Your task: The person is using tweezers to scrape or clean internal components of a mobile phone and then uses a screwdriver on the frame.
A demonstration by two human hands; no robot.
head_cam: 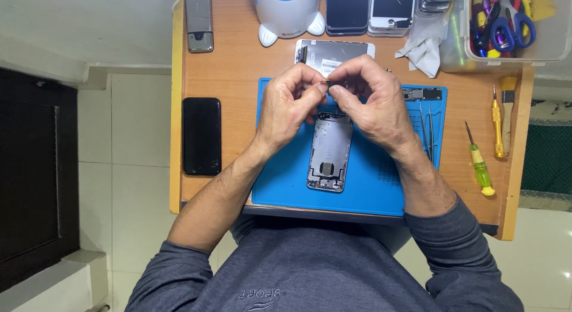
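Head view: I logged left hand [292,106] and right hand [372,103] meeting fingertip to fingertip, both narrowly pinching small part [328,82], too small to identify. Part hung above top end of phone shell [329,152] on blue mat [286,181]. Shell long axis ran away from body; both hands equally near. Tweezers [426,130] lay just right of right hand.

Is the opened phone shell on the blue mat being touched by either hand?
No: both hands, left hand and right hand, pinch a tiny part above the phone shell on the blue mat.
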